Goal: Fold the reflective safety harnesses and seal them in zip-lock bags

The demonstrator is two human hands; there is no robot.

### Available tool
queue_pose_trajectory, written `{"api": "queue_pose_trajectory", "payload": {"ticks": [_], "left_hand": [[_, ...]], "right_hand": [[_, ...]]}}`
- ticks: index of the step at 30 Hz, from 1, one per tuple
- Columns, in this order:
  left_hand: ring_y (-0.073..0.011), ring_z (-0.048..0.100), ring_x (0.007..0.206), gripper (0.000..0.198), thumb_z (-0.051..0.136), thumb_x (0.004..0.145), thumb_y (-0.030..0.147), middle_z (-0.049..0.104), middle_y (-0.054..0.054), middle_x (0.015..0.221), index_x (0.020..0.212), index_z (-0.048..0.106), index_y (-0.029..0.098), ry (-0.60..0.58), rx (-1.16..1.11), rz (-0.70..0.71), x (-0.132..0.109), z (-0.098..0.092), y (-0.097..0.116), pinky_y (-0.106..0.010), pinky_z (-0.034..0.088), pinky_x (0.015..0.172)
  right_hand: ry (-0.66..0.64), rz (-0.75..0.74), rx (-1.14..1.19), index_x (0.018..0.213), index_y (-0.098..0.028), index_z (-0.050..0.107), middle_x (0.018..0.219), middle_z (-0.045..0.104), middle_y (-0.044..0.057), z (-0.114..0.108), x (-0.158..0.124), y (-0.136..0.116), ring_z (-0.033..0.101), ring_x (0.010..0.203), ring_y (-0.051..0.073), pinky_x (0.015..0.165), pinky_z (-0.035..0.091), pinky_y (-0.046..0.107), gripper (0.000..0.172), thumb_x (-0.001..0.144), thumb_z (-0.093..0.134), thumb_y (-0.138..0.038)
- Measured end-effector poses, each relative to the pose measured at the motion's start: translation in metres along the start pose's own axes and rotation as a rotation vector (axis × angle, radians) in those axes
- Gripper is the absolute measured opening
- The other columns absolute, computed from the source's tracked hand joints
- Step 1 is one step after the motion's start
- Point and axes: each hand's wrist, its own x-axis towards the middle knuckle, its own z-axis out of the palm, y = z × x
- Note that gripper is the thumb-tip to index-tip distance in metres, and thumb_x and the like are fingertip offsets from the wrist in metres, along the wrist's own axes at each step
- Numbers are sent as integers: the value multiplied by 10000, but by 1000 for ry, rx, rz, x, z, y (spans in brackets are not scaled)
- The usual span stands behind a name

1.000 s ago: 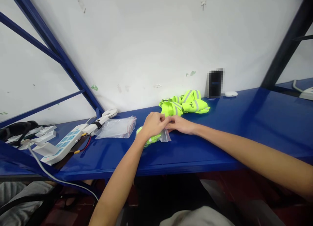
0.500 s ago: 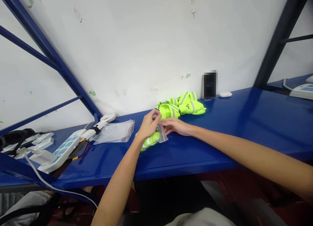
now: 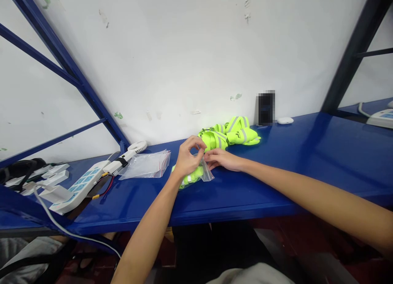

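Note:
A clear zip bag (image 3: 207, 173) with a folded neon-yellow reflective strap (image 3: 193, 176) inside lies on the blue table, its open-looking end toward the right. My left hand (image 3: 189, 156) arches over the bag, thumb and index finger pinched at its upper edge. At that same edge, just right of the left fingertips, my right hand (image 3: 223, 159) has its fingers closed on the plastic. Part of the bag is hidden under the left hand. Right behind my hands sits a heap of neon-yellow reflective straps (image 3: 242, 136).
Flat clear zip bags (image 3: 147, 164) lie left of my hands, beside a small white fan (image 3: 137, 146) and a white power strip (image 3: 81, 188) with cables. A black, blurred-out phone-like object (image 3: 266, 109) leans on the wall near a white case (image 3: 285, 120).
My left thumb and index finger have bent into a rounder pinch at the bag's edge. My right fingers have drawn in closer to it. The view has shifted slightly.

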Motion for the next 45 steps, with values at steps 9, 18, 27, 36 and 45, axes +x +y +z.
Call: {"api": "queue_pose_trajectory", "payload": {"ticks": [9,18,27,36,45], "left_hand": [[-103,359,497,381,516,860,390,420,31,503,549,447,180,-182,457,-228,0,-9,11,-274,260,555],[-119,311,471,485,518,839,511,416,9,479,493,401,191,-455,502,-411,6,-16,8,-286,183,520],[-113,323,530,444,423,894,434,375,23,525,535,431,173,-523,331,-358,2,-15,0,-276,209,537],[-114,379,596,272,418,865,249,459,28,607,633,526,156,-431,262,-323,-2,-16,2,-255,280,587],[-96,314,556,325,452,872,311,382,45,547,602,532,149,-350,207,-320,-9,-14,0,-250,242,556]], "right_hand": [[18,-8,-63,763,-148,610,762,663,22,3,-2,-3,675,740,144,756,578,302,120,811,614,-258],[25,-52,-186,896,-137,665,805,642,28,5,-3,-3,665,768,138,754,573,288,172,828,513,-177],[-18,-77,-179,850,-146,630,779,649,17,6,-3,-2,674,777,147,812,562,328,121,843,533,-218],[-18,-23,-38,771,-156,607,750,670,22,4,-1,-1,695,730,157,773,568,310,125,809,579,-272],[-65,-56,-57,823,-151,632,798,665,19,1,-3,-2,694,792,166,802,562,329,244,795,689,-387]]}}
